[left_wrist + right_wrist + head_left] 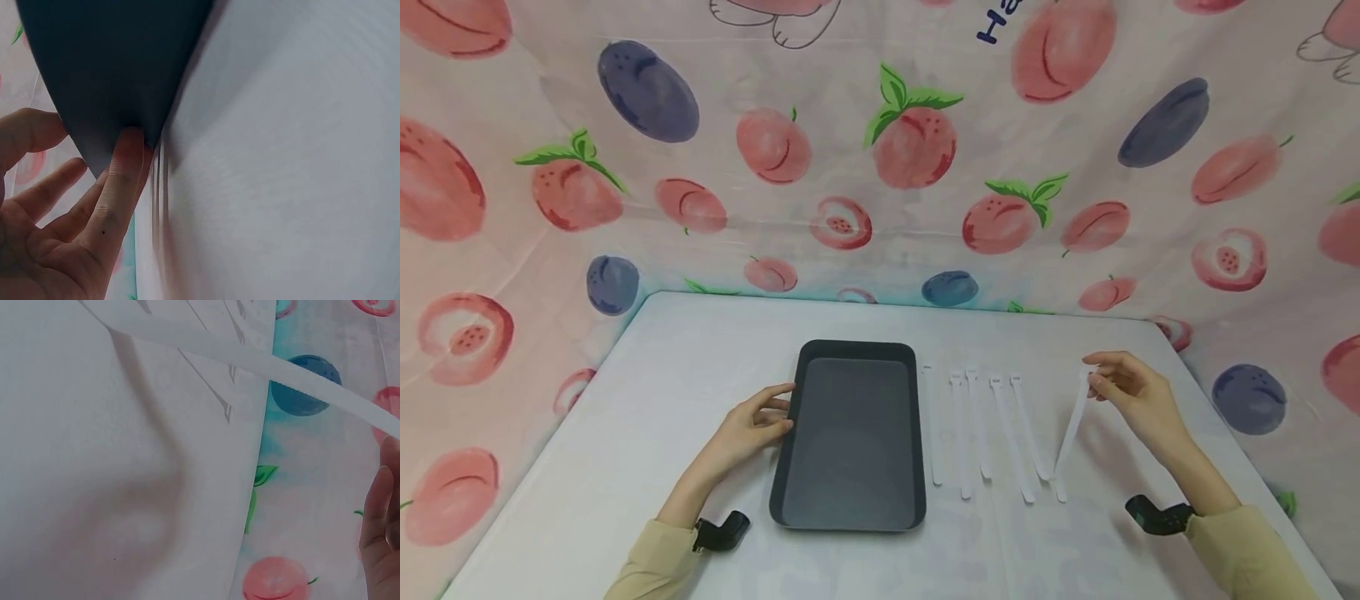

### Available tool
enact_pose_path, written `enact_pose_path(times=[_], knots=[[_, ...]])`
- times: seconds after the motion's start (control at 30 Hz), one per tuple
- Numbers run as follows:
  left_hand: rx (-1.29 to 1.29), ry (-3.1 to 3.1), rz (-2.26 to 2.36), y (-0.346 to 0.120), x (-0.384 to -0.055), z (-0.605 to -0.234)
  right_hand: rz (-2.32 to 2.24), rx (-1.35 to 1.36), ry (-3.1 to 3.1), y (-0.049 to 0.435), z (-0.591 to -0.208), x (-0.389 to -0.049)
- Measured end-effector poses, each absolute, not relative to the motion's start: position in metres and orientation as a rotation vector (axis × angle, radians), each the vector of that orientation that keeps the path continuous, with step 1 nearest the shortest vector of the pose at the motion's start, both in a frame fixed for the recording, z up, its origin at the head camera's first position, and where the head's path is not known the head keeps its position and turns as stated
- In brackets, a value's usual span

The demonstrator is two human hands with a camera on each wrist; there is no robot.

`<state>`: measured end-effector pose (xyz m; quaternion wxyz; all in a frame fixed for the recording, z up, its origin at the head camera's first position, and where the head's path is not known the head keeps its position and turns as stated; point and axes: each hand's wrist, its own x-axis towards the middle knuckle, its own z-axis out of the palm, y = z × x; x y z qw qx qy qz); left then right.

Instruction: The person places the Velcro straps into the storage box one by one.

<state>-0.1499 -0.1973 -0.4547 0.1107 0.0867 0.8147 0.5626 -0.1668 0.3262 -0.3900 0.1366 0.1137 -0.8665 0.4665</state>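
Observation:
My left hand touches the left side of a dark grey rectangular baking tray, fingers extended. In the left wrist view, fingertips press against the tray's outer wall. On the right, my right hand pinches the upper end of a white cable strap between thumb and fingers. The strap hangs at a slant, its rounded tail down by the table. In the right wrist view the strap runs across to fingers at the right edge; the pinch itself is out of that view.
Several more white cable straps lie lengthwise in a row between the tray and my right hand, slotted heads away from me. The white table meets a fruit-print cloth behind and at both sides. Each wrist wears a black camera.

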Motion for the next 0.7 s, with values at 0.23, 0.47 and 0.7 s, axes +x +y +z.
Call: enact_pose_path(times=[0.23,0.47,0.7], knots=[[0.262,2.400,1.643,-0.197,-0.150,-0.454,1.308,0.346,-2.511,0.323,-0.388,-0.165],[0.254,2.422,1.622,-0.196,-0.151,-0.453,1.289,0.344,-2.467,0.322,-0.381,-0.165],[0.242,2.428,1.610,-0.197,-0.152,-0.452,1.299,0.364,-2.447,0.320,-0.369,-0.167]])
